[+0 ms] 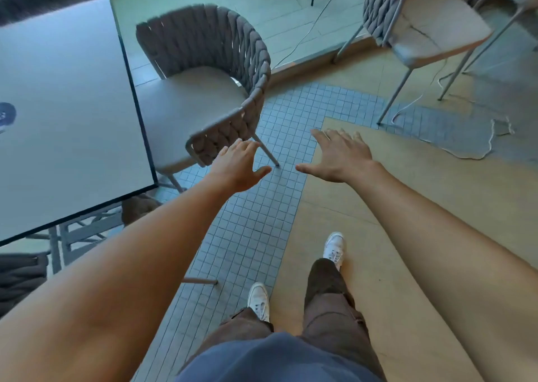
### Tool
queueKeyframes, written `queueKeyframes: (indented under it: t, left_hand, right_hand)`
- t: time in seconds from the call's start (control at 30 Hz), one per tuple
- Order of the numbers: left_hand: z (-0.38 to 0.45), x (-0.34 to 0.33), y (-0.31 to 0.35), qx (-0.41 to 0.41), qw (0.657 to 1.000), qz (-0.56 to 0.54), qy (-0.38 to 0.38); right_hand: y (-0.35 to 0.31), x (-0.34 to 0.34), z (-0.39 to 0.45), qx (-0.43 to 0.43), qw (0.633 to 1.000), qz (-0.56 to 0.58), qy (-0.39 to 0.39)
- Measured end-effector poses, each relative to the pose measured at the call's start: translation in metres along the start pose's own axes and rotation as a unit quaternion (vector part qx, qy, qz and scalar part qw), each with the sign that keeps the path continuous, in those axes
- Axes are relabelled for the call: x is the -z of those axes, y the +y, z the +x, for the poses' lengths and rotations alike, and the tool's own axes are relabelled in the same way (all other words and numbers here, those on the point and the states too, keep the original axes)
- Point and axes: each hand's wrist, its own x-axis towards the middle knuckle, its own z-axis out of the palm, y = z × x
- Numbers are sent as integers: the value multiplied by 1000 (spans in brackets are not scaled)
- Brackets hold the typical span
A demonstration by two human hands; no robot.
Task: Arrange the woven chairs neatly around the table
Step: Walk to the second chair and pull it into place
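- Nearest: two bare forearms stretched forward over small-tiled floor (256,236), white shoes below.
- Left hand (238,166) spread, palm down, fingers apart and holding nothing; fingertips at or just short of the near armrest end of the woven chair (203,70) — whether touching, cannot tell.
- Right hand (340,157) likewise spread and empty, thumb out toward the left hand, hovering over bare floor, clear of any furniture.
- Relation that matters: chair lying ahead and to the left of both hands; left hand much the nearer, right hand well off to the chair's outer side.
- Chair set beside the right edge of the table (72,105), seat tucked partly against that edge, curved woven back on the far and right side, open front facing the table; near front leg planted on the tiles just beyond the left thumb.
- Likely grip, as a judgement: left on the near arm, right needing to travel left and forward to reach the back rim at the curve.
- Probably only a small squaring push toward the table left for this chair.
- Farther off, upper right: second woven chair (425,23) with a pale cushion, well apart from the table, turned away from it, a loose cord (465,154) trailing on the floor by its legs.
- That chair probably wanting a carry or drag leftward; cord a possible snag.
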Motion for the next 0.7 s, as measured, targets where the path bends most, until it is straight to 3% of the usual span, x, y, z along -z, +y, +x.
queueKeyframes:
  t: [0.37, 0.7]
  left_hand:
    - [103, 9, 56, 103, 993, -31, 45]
    - [158, 13, 59, 183, 981, -35, 49]
  right_hand:
    - [86, 53, 118, 112, 992, -47, -28]
    - [99, 85, 216, 207, 975, -72, -26]
